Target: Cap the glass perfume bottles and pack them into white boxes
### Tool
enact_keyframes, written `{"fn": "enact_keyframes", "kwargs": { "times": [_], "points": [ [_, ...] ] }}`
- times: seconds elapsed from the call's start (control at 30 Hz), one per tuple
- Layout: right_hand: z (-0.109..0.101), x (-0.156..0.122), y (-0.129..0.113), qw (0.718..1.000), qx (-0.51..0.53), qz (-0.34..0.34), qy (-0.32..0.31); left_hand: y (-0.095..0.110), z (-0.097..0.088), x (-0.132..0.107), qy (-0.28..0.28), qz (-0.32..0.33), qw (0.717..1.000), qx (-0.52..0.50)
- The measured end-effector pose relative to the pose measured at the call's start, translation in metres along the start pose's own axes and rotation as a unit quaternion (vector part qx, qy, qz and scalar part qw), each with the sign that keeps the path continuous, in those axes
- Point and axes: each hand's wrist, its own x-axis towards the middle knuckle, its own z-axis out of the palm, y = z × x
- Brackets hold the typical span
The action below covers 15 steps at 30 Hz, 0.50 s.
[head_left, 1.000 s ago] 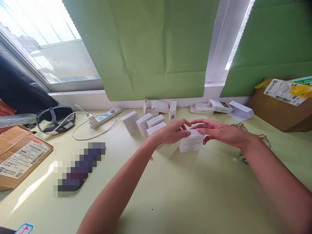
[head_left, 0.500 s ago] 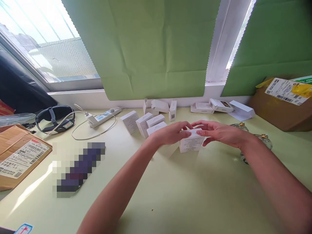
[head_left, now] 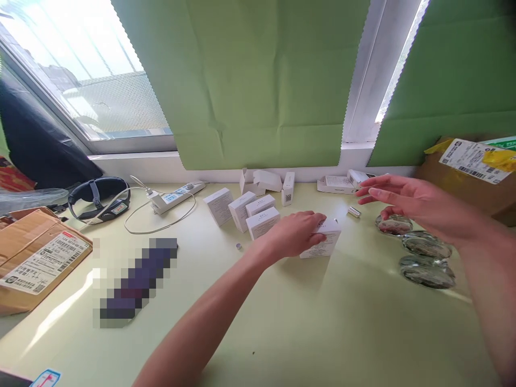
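Note:
My left hand (head_left: 297, 233) is closed over a small white box (head_left: 325, 243) that rests tilted on the pale green table (head_left: 282, 322). My right hand (head_left: 407, 201) hovers open to the right, fingers stretched out, holding nothing, above a row of clear glass pieces (head_left: 423, 247). A small silver cylinder (head_left: 353, 212) lies on the table between my hands. A row of several white boxes (head_left: 248, 209) stands just left of my left hand.
More white boxes, some opened, (head_left: 338, 183) lie along the window sill. A power strip with cable (head_left: 173, 197) and a black headband device (head_left: 99, 196) sit at the left. Cardboard parcels stand at the far left (head_left: 36, 258) and far right (head_left: 471, 172).
My right hand has let go of the white box and moved up and right, opening. My left hand stays on the box, which has tipped over. The view has shifted slightly.

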Motion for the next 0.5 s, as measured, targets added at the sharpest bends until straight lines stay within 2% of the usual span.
{"fn": "enact_keyframes", "kwargs": {
  "times": [0.17, 0.23, 0.33, 0.4, 0.5],
  "points": [
    [-0.008, -0.001, -0.001, 0.999, 0.016, -0.033, 0.028, 0.001, -0.001, 0.002, 0.049, -0.032, 0.998, -0.036],
    [-0.017, -0.002, 0.001, 0.998, 0.011, -0.034, 0.055, 0.003, -0.008, -0.002, 0.064, -0.037, 0.995, -0.068],
    [-0.037, -0.004, 0.010, 0.993, 0.019, -0.026, 0.113, 0.005, -0.028, -0.017, 0.104, -0.061, 0.985, -0.119],
    [-0.050, -0.007, 0.015, 0.986, 0.037, -0.016, 0.162, 0.005, -0.046, -0.031, 0.157, -0.072, 0.976, -0.130],
    [-0.062, -0.010, 0.020, 0.974, 0.061, 0.005, 0.219, 0.000, -0.070, -0.052, 0.283, -0.098, 0.949, -0.097]
  ]
}}
